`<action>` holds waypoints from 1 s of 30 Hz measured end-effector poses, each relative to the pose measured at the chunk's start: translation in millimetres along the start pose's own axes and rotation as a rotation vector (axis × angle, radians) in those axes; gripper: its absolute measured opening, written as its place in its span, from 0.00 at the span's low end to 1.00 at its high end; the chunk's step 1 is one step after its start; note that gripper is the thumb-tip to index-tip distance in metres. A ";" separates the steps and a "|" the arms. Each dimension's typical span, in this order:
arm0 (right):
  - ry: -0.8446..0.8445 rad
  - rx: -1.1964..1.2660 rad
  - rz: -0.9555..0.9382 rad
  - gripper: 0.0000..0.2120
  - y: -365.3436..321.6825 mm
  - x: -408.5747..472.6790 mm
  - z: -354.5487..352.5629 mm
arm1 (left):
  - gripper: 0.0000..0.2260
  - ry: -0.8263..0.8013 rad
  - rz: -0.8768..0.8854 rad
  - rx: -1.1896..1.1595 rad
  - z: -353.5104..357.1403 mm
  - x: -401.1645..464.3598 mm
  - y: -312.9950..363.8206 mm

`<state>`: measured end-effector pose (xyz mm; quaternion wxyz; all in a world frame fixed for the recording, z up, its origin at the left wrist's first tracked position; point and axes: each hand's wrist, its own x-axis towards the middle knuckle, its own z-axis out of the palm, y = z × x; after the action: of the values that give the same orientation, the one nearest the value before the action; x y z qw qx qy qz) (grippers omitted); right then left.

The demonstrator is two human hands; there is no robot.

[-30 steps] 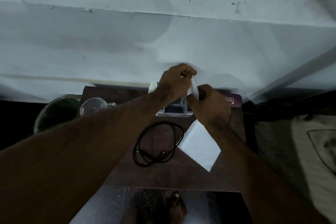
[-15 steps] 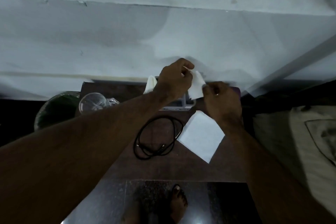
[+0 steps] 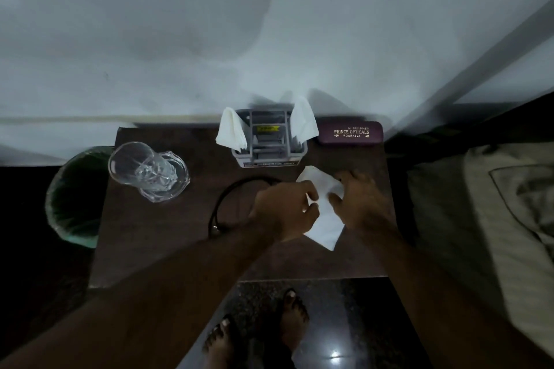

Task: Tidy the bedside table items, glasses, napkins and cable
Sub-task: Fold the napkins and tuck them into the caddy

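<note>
My left hand (image 3: 284, 210) pinches the napkin (image 3: 326, 223) by its edge; my right hand (image 3: 361, 202) lies spread on it, well inside the table's (image 3: 156, 249) front edge.

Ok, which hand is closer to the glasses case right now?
Right. The right hand rests on the flat napkin, just in front of the glasses case, on the person's side. The left hand is farther left, pinching the napkin's other edge, above the black cable.

The left hand (image 3: 284, 211) and forearm cover half the black coiled cable (image 3: 215, 213). With the right hand (image 3: 359, 201) it hides parts of the flat white paper napkin (image 3: 328, 226); whether the left fingers (image 3: 311, 193) pinch it, I can't tell.
</note>
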<state>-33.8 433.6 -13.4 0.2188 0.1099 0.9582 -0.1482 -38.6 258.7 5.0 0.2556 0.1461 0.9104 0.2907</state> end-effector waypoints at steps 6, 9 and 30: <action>-0.049 0.041 0.005 0.17 2.9 6.2 -0.3 | 0.14 -0.307 -0.213 0.029 15.9 -4.3 4.4; 0.066 0.084 0.000 0.12 10.6 1.2 3.2 | 0.16 -0.461 -0.400 -0.154 20.7 -4.9 8.2; -0.407 1.637 0.195 0.20 -7.7 -37.9 -37.9 | 0.12 -0.135 -0.736 -1.549 3.0 -15.2 27.0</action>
<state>-17.2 433.5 38.2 0.2500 0.2868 0.4770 -0.7923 -21.2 275.0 25.0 0.4149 -0.3572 0.4276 0.7193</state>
